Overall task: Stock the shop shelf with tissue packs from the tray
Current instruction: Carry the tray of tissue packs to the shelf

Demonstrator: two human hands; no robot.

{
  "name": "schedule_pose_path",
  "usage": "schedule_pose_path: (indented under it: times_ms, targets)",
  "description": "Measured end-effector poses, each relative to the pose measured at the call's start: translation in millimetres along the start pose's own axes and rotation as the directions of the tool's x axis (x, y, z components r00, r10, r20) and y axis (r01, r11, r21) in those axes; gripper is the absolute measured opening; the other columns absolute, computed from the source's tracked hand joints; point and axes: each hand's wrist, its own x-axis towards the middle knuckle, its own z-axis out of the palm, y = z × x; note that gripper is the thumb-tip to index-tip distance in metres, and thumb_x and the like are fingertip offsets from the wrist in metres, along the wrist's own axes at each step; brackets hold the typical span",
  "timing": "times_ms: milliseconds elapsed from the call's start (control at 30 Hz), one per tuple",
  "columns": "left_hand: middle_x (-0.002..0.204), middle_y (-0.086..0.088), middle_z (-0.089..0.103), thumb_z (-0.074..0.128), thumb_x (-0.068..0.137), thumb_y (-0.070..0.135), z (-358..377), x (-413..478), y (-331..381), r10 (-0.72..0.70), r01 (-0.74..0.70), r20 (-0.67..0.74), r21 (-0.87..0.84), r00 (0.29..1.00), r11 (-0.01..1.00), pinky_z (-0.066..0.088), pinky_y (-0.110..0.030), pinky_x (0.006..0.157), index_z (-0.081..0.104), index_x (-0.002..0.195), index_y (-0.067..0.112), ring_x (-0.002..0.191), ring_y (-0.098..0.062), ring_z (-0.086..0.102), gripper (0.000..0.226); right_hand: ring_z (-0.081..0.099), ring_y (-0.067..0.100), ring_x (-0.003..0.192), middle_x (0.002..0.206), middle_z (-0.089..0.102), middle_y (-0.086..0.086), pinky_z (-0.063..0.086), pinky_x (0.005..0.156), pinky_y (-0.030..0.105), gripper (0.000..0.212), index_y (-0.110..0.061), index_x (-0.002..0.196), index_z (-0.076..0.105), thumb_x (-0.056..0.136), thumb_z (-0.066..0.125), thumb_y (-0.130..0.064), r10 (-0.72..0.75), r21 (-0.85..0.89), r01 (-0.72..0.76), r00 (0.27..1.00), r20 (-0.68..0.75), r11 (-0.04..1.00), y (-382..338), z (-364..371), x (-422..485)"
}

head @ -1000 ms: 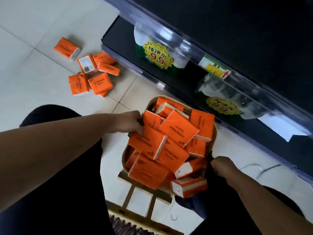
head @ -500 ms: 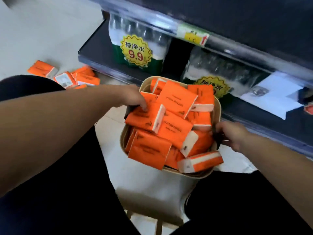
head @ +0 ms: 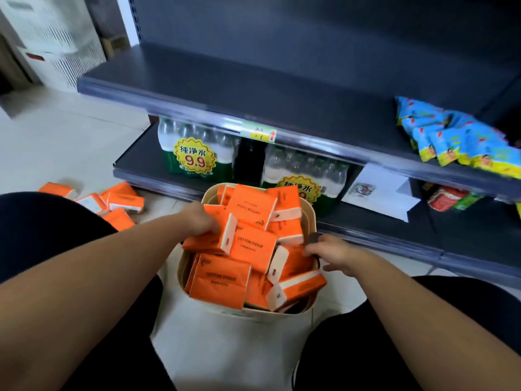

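A beige oval tray (head: 239,314) heaped with several orange tissue packs (head: 252,245) hangs between my knees, in front of the shelves. My left hand (head: 197,218) grips the tray's left rim, its fingers partly hidden behind a pack. My right hand (head: 331,251) holds the dark handle (head: 314,238) on the right rim. The dark middle shelf (head: 253,88) above the tray is bare on its left and centre.
Blue and yellow snack bags (head: 454,136) lie on the middle shelf's right end. Bottled water packs (head: 194,153) with 9.9 price stickers stand on the bottom shelf behind the tray. Several loose orange packs (head: 118,198) lie on the floor at left. A white crate (head: 59,43) stands far left.
Both hands have lifted the tray up off the low stand toward the shelves. My view has tilted up, so the middle shelf and snack bags now show.
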Motion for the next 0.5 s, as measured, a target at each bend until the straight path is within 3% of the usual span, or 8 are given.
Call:
schedule_pose_path:
  times_ms: [100, 200, 300, 367, 433, 500]
  targets:
    - [0.126, -0.015, 0.055, 0.083, 0.062, 0.031, 3, 6, -2, 0.056, -0.057, 0.009, 0.103, 0.998, 0.993, 0.049, -0.038, 0.094, 0.045, 0.136, 0.012, 0.111, -0.030, 0.055, 0.085, 0.055, 0.007, 0.088, 0.105, 0.061, -0.005, 0.044, 0.068, 0.024, 0.030, -0.026, 0.111, 0.052, 0.086, 0.067, -0.018, -0.032, -0.036, 0.033, 0.999, 0.030, 0.999, -4, 0, 3]
    - [0.131, -0.016, 0.049, 0.074, 0.076, 0.028, 7, 11, 0, 0.094, -0.098, 0.026, 0.186, 0.995, 0.978, 0.044, -0.035, 0.094, 0.040, 0.139, 0.013, 0.118, -0.029, 0.050, 0.073, 0.050, -0.002, 0.076, 0.095, 0.060, -0.008, 0.037, 0.055, 0.016, 0.027, -0.028, 0.099, 0.053, 0.085, 0.069, -0.010, -0.067, -0.088, 0.071, 0.997, 0.047, 0.994, -4, -3, 8]
    - [0.125, -0.012, 0.047, 0.069, 0.080, 0.024, 9, 16, 5, 0.134, -0.144, 0.063, 0.178, 0.989, 0.974, 0.040, -0.036, 0.099, 0.038, 0.138, 0.016, 0.123, -0.029, 0.042, 0.066, 0.056, 0.002, 0.079, 0.095, 0.063, -0.009, 0.040, 0.055, 0.016, 0.034, -0.027, 0.102, 0.055, 0.080, 0.073, -0.008, -0.068, -0.082, 0.072, 0.997, 0.049, 0.994, 0, -4, 15]
    - [0.116, -0.006, 0.043, 0.072, 0.078, 0.024, 8, 19, 7, 0.162, -0.176, 0.096, 0.156, 0.982, 0.972, 0.042, -0.035, 0.097, 0.039, 0.138, 0.019, 0.115, -0.027, 0.045, 0.069, 0.062, 0.008, 0.089, 0.104, 0.066, -0.006, 0.047, 0.063, 0.020, 0.052, -0.025, 0.116, 0.053, 0.072, 0.080, -0.014, -0.059, -0.063, 0.061, 0.997, 0.045, 0.996, 6, -3, 21]
    - [0.118, -0.005, 0.046, 0.074, 0.064, 0.036, 7, 24, 7, 0.177, -0.189, 0.097, 0.129, 0.979, 0.974, 0.047, -0.040, 0.096, 0.042, 0.137, 0.024, 0.105, -0.025, 0.052, 0.080, 0.063, 0.012, 0.098, 0.113, 0.065, -0.004, 0.050, 0.068, 0.024, 0.070, -0.023, 0.127, 0.047, 0.068, 0.083, -0.016, -0.053, -0.023, 0.053, 0.998, 0.029, 0.998, 12, -3, 24]
    - [0.123, -0.009, 0.048, 0.069, 0.051, 0.047, 7, 30, 5, 0.194, -0.205, 0.102, 0.112, 0.976, 0.972, 0.050, -0.046, 0.094, 0.043, 0.133, 0.031, 0.104, -0.027, 0.055, 0.088, 0.062, 0.012, 0.099, 0.115, 0.064, -0.003, 0.048, 0.066, 0.024, 0.071, -0.021, 0.130, 0.045, 0.070, 0.082, -0.014, -0.049, 0.007, 0.048, 0.999, 0.023, 0.999, 15, -4, 22]
